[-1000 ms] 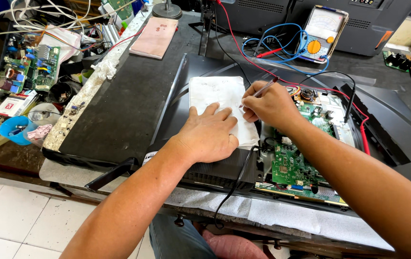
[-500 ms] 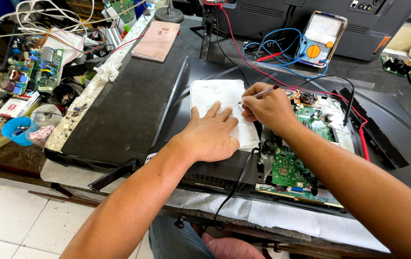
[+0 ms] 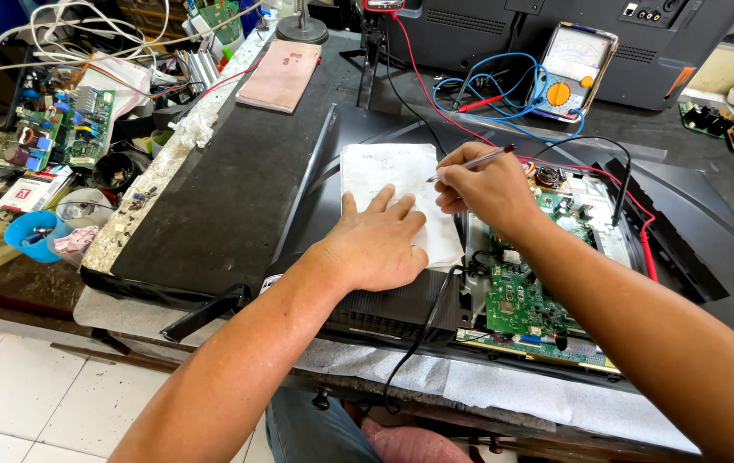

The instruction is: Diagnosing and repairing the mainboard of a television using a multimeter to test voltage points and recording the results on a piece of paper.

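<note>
We press our left hand (image 3: 375,244) flat on the paper (image 3: 388,176), right hand (image 3: 478,184) gripping the pen (image 3: 476,160); faint notes already fill its upper part, lower part unwritten.

Paper (image 3: 388,176) on television back (image 3: 238,197), circuit board (image 3: 525,300) right, multimeter (image 3: 572,69) behind.

Bare black panel (image 3: 212,197) open to the left, circuit board (image 3: 525,300) and red lead (image 3: 641,231) crowding right, multimeter (image 3: 568,73) behind

A white sheet of paper (image 3: 388,184) with faint handwriting lies flat at the frame's centre on a dark panel. A slim pen (image 3: 474,160) slants above its right edge, tip touching the paper.
</note>
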